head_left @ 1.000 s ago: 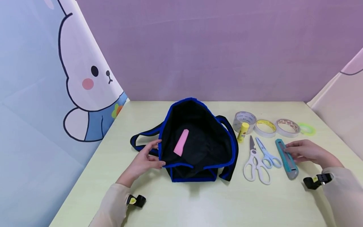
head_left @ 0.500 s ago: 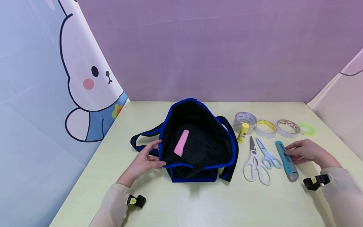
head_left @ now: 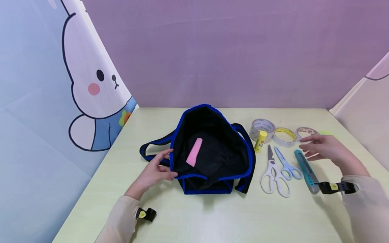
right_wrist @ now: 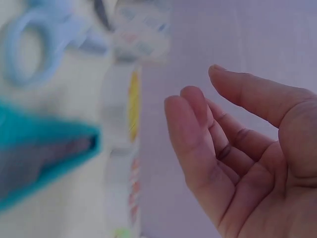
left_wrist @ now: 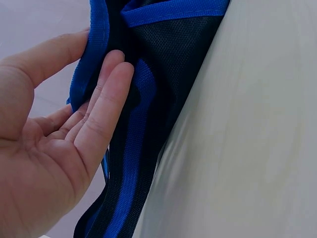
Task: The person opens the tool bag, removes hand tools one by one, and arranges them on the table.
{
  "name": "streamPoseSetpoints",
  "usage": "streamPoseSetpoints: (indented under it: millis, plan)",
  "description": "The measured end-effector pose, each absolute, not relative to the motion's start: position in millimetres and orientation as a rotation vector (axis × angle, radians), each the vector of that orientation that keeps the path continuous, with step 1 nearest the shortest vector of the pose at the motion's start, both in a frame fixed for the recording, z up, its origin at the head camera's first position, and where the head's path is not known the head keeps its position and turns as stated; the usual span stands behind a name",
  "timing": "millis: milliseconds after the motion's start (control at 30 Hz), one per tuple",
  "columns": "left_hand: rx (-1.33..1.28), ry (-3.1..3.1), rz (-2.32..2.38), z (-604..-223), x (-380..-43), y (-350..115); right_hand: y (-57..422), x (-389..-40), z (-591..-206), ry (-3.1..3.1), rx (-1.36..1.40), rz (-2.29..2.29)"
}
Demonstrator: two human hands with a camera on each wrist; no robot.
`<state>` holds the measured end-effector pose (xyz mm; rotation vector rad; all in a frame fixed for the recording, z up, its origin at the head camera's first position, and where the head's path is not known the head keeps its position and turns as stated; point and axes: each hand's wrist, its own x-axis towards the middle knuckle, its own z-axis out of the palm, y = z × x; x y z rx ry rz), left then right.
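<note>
A black bag with blue edging (head_left: 225,155) stands with its mouth spread toward me, and a pink wedge-shaped piece (head_left: 194,152) lies inside. My left hand (head_left: 154,171) holds the left edge of the mouth; in the left wrist view, the blue rim (left_wrist: 94,49) passes between thumb and fingers. My right hand (head_left: 329,150) hovers above the table's right side, its fingers loosely bent and holding nothing. Below it lies a teal utility knife (head_left: 305,170), whose tip also appears in the right wrist view, apart from the fingers.
Left of the knife lie small blue scissors (head_left: 287,165) and larger white-handled scissors (head_left: 275,177). Behind them are a yellow glue stick (head_left: 260,141), a wide tape roll (head_left: 262,129), a yellow-cored roll (head_left: 284,135) and another roll (head_left: 299,133). A green ring is mostly hidden behind my right hand.
My right hand has come away from the utility knife, rising and shifting slightly toward the tape rolls. The knife stays on the table. My left hand and the bag have barely moved.
</note>
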<state>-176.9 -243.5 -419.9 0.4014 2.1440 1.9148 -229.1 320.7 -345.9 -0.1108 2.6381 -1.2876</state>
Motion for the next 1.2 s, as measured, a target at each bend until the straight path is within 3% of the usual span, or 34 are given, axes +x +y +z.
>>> streamPoseSetpoints:
  millis: [567, 933, 1200]
  plan:
    - [0.409, 2.135, 1.907, -420, -178, -245, 208, -242, -301, 2.571, -0.384, -1.327]
    - [0.393, 2.129, 1.912, -418, -177, -245, 128, -269, -307, 2.408, -0.586, -1.328]
    - [0.399, 2.125, 1.915, -419, -177, -244, 76, -289, -326, 2.311, -0.572, -1.263]
